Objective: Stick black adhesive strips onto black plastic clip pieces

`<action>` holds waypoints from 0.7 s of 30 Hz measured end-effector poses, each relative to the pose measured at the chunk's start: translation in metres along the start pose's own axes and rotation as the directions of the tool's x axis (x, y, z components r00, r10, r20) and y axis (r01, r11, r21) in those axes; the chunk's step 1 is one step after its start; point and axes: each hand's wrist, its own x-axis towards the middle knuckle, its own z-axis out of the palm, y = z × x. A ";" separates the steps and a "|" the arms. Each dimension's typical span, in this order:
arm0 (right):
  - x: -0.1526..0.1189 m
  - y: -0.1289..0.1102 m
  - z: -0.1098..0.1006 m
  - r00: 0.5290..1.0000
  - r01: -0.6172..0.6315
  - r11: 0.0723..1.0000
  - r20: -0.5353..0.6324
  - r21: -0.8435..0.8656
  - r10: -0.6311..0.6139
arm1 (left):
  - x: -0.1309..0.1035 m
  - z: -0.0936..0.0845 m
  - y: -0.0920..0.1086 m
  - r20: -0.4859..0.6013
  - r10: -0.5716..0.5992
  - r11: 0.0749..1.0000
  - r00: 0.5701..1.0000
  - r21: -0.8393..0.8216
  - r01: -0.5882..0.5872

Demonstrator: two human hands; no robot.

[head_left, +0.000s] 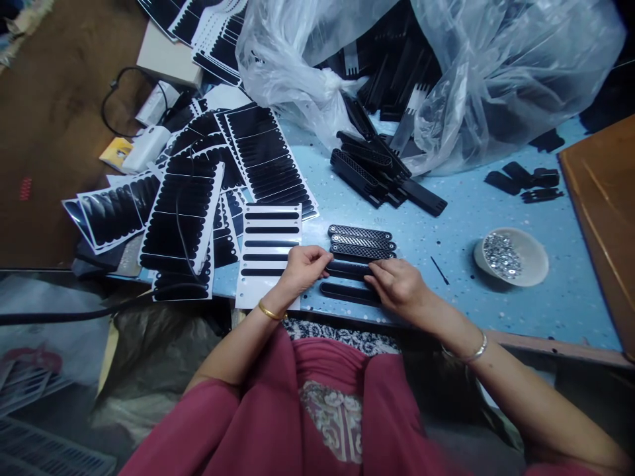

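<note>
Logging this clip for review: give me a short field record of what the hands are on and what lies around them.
left hand: fingertips on the left end of a black strip
right hand: pressing the same strip from the right
beside the strip: grille pieces in a row above, another black strip below
sticker sheet: left of the hands, partly peeled
bowl: on the right, holds small shiny parts
plastic bag: at the back, black parts spilling out
table: light blue

Five black grille strips (pixel 360 252), one bowl (pixel 511 256)
</note>
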 end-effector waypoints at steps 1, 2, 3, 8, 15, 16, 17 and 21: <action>0.000 0.000 0.000 1.000 0.009 1.000 -0.008 -0.007 -0.009 | 0.000 0.000 0.000 0.001 -0.010 1.000 1.000 -0.011 0.010; 0.001 0.000 0.000 1.000 0.018 1.000 -0.016 -0.013 -0.018 | 0.001 0.000 0.001 0.004 -0.020 1.000 1.000 -0.024 0.020; 0.001 0.000 0.000 0.999 0.025 1.000 -0.022 -0.017 -0.026 | 0.001 0.000 0.001 0.009 -0.030 0.999 0.999 -0.039 0.031; 0.000 0.001 0.001 1.000 0.012 1.000 -0.001 -0.012 -0.013 | 0.002 -0.004 0.004 0.062 -0.063 0.990 0.996 -0.124 0.070; -0.002 0.000 0.002 0.999 -0.030 0.999 0.021 0.019 0.029 | 0.003 -0.008 0.005 0.122 -0.052 0.976 0.991 -0.203 0.076; -0.002 0.000 0.002 0.999 -0.035 0.999 0.021 0.023 0.034 | 0.003 -0.008 0.005 0.127 -0.053 0.977 0.991 -0.198 0.078; -0.002 0.000 0.003 0.999 -0.042 0.999 0.024 0.028 0.042 | 0.003 -0.009 0.005 0.133 -0.055 0.978 0.990 -0.193 0.080; -0.004 0.001 0.004 0.997 -0.066 0.996 0.041 0.054 0.064 | 0.003 -0.012 0.005 0.169 -0.047 0.982 0.985 -0.173 0.076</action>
